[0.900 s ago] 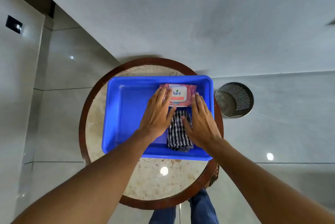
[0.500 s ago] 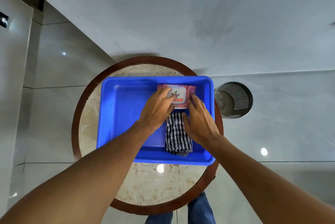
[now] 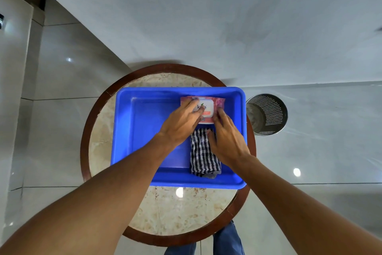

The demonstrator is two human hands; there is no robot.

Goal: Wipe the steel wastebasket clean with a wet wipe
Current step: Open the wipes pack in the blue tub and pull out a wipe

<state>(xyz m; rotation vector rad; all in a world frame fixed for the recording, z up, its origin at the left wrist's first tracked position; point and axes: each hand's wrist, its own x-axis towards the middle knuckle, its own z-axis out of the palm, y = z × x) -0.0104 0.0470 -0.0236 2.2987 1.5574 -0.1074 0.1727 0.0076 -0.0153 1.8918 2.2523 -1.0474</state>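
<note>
A pink wet-wipe pack (image 3: 208, 106) with a white lid lies at the far right of a blue plastic tub (image 3: 144, 122). My left hand (image 3: 182, 122) rests on the pack's left side, fingers curled over the lid. My right hand (image 3: 226, 139) grips the pack's right near corner with its fingertips. The perforated steel wastebasket (image 3: 268, 114) stands on the floor to the right of the table, untouched.
A folded black-and-white checked cloth (image 3: 203, 151) lies in the tub under my right hand. The tub sits on a round marble table with a dark wooden rim (image 3: 86, 130). Glossy grey floor tiles and a wall surround it. My jeans show below the table.
Both hands have slid forward from resting flat in the tub onto the wipe pack; the left fingers have curled over its lid and the right fingertips now hold its corner.
</note>
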